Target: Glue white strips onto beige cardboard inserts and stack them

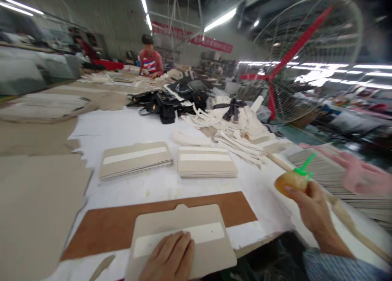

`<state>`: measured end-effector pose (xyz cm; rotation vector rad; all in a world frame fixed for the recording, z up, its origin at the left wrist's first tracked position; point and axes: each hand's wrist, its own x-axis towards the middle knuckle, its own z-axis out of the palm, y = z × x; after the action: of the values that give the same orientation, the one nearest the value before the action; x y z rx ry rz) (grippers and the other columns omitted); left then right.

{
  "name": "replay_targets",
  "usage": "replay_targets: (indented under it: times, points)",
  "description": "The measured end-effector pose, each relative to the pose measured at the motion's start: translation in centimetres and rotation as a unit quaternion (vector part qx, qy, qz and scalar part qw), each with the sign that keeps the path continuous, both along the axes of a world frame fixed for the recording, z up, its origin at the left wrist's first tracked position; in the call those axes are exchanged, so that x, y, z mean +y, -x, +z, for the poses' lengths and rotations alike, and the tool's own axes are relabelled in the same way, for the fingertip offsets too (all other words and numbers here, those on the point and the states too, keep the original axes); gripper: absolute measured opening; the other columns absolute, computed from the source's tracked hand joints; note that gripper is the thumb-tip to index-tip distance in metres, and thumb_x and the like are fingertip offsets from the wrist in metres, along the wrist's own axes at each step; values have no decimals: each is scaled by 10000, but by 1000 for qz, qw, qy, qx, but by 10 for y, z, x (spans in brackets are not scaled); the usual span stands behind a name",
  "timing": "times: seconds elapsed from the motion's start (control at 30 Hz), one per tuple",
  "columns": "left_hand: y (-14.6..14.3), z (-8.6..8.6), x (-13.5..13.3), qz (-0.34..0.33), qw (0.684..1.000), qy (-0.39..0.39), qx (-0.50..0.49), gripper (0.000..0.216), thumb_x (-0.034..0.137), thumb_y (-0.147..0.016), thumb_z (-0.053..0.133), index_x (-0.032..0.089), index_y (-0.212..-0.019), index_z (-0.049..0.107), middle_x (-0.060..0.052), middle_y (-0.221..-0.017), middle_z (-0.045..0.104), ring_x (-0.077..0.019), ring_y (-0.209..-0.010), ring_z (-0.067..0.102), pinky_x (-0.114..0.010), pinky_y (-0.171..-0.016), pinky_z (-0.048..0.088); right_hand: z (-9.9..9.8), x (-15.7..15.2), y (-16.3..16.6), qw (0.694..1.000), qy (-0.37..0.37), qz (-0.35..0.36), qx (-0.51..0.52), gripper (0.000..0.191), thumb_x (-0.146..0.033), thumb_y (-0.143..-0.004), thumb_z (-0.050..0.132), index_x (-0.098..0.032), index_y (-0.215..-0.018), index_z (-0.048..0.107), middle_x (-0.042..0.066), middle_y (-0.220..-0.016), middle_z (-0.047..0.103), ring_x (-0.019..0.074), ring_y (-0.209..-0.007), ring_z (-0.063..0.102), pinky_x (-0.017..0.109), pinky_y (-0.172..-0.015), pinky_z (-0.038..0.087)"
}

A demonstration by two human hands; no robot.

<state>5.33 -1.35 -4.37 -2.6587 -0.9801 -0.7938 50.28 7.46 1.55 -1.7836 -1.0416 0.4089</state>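
On brown board [104, 228], L hand [170, 256] open, flat on card [183, 221]; right of board R hand [312, 209] grips glue bottle [290, 181]; best hold card pinned

Lettering on the red banner [211, 42] is too blurred to read.

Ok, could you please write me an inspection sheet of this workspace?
Surface: white table, with a brown board under the card.
Job's things: card with a white strip; amber bottle with a green nozzle.
Clutter: two stacks of cards, black bags, white pieces.
Hands: left hand flat on the card; right hand grips the bottle.
Cables: nothing seen.
Surroundings: big fan at right; a person at work far behind.
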Motion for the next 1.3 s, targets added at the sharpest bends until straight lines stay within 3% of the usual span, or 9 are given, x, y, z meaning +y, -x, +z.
replay_targets:
  times: [0.07, 0.17, 0.23, 0.37, 0.5, 0.63, 0.83, 1.03, 1.3]
  points:
    - [-6, 13, -7, 24, 997, 66, 4, 541, 594, -993, 623, 167, -1323, 656, -100, -1284, 740, -264, -1161, 670, -360, -1049, 537, 13, -8, 24, 993, 1, 86, 79, 485, -436, -743, 680, -355, -1213, 591, 114, -1333, 672, 333, -1211, 665, 439, -1025, 539]
    - [-16, 25, -13, 36, 989, 145, 12, 585, 613, -1009, 573, 146, -1357, 634, -130, -1332, 714, -296, -1220, 641, -424, -1101, 497, 24, -17, 66, 963, 29, 142, 225, 563, -403, -638, 754, -379, -1193, 666, 99, -1364, 678, 387, -1233, 653, 498, -1075, 525]
    - [-19, 28, -16, 37, 984, 173, 18, 603, 610, -1021, 547, 119, -1362, 623, -145, -1361, 695, -309, -1243, 623, -456, -1128, 466, 26, -20, 94, 948, 55, 157, 270, 548, -482, -660, 753, -362, -1190, 681, 90, -1356, 687, 410, -1245, 641, 542, -1073, 535]
    - [-21, 28, -17, 46, 982, 183, 0, 621, 645, -1000, 571, 125, -1334, 624, -118, -1358, 695, -300, -1226, 617, -460, -1136, 436, 26, -18, 140, 900, 109, 223, 358, 453, -638, -817, 646, -332, -1151, 664, 98, -1237, 730, 381, -1066, 712, 513, -771, 638]
    - [-21, 31, -16, 43, 983, 178, 4, 594, 649, -1018, 548, 130, -1298, 619, -90, -1345, 693, -273, -1218, 612, -433, -1099, 444, 27, -18, 173, 838, 161, 291, 433, 506, -635, -767, 773, -303, -1132, 659, 88, -1103, 750, 303, -861, 731, 362, -570, 586]
    - [-21, 39, -15, 41, 976, 213, 26, 599, 644, -1039, 504, 119, -1313, 593, -98, -1366, 667, -275, -1235, 589, -440, -1097, 436, 32, -21, 199, 864, 159, 328, 348, 533, -557, -729, 867, -279, -1134, 660, 47, -1001, 732, 209, -790, 681, 290, -617, 561]
    - [-23, 43, -18, 41, 970, 237, 25, 560, 624, -1044, 513, 125, -1289, 577, -94, -1340, 645, -266, -1260, 548, -429, -1129, 399, 39, -18, 224, 924, 163, 332, 93, 561, -556, -667, 850, -289, -1105, 624, 4, -874, 724, 251, -814, 687, 345, -714, 589]
    - [-24, 39, -19, 36, 973, 225, 20, 577, 613, -1041, 531, 109, -1319, 563, -107, -1346, 639, -270, -1290, 533, -428, -1134, 391, 43, -11, 240, 914, 120, 384, -51, 522, -624, -735, 747, -276, -1099, 611, 57, -1012, 738, 308, -936, 700, 410, -743, 587]
    - [-24, 40, -18, 39, 973, 229, 20, 545, 609, -1032, 554, 121, -1269, 603, -98, -1300, 650, -269, -1262, 536, -422, -1130, 408, 49, -7, 271, 876, 28, 456, -152, 354, -511, -838, 663, -248, -1067, 604, 42, -969, 696, 250, -866, 673, 409, -771, 538]
